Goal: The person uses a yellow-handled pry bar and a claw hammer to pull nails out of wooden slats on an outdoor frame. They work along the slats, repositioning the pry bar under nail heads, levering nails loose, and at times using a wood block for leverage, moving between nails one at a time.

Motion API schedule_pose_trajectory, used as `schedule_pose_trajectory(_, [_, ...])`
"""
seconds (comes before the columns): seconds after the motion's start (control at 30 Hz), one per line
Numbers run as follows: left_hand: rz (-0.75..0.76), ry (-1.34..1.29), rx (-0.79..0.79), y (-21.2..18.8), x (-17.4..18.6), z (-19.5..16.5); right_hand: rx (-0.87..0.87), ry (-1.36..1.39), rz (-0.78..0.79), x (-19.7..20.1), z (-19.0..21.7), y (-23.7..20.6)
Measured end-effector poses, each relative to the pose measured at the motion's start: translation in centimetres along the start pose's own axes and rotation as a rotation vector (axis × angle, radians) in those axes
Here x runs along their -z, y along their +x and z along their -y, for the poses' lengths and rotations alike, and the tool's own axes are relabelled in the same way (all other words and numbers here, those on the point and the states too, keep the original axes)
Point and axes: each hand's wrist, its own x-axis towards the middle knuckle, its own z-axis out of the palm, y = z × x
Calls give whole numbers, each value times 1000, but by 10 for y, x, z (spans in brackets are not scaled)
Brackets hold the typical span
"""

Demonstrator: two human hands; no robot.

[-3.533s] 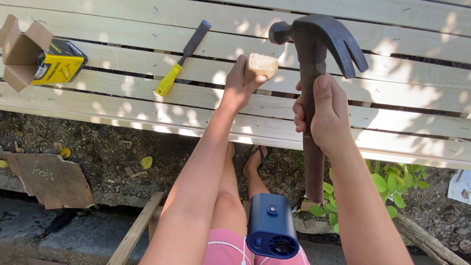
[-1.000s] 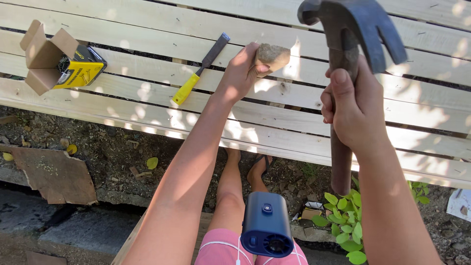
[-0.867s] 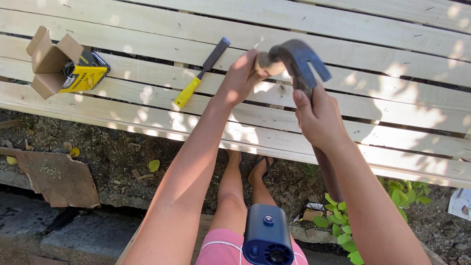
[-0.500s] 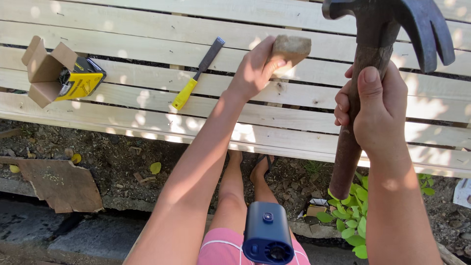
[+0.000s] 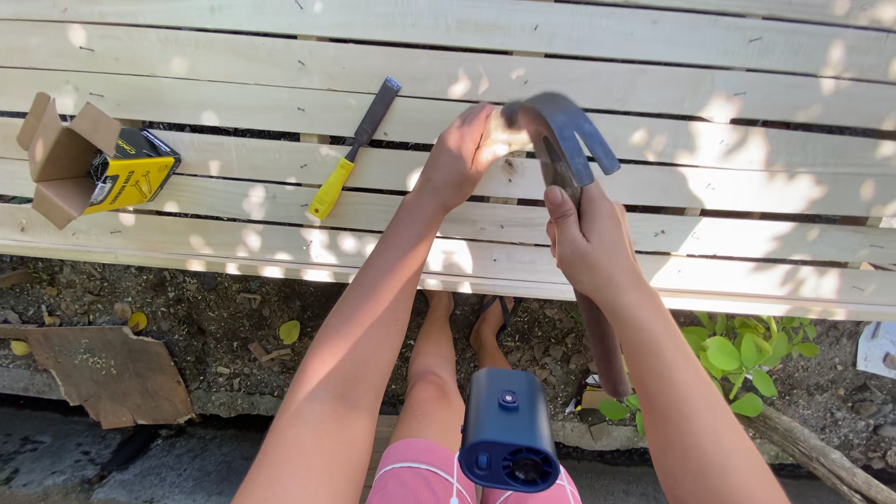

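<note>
Spanning the view, pale wooden slats (image 5: 653, 201) carry everything. The right hand (image 5: 588, 245) is clenched around the claw hammer (image 5: 560, 140), head down at the small wooden block (image 5: 499, 140), which the left hand (image 5: 459, 159) pinches against a slat to steady it. A yellow-handled chisel (image 5: 353, 149) lies nearby.

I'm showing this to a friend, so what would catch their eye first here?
The hammer in the right hand, its head down at the slats beside the left hand. Next, the yellow-handled chisel lying left of the hands and the open yellow box at far left.
</note>
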Motion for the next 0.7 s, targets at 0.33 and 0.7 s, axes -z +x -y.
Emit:
schedule_pose_trajectory(0.33, [-64, 36, -34, 2, -5, 1, 123, 96, -81, 2, -33, -2])
schedule_pose_trajectory(0.7, [8, 14, 80, -2, -6, 8, 12, 61, -47, 0, -23, -1])
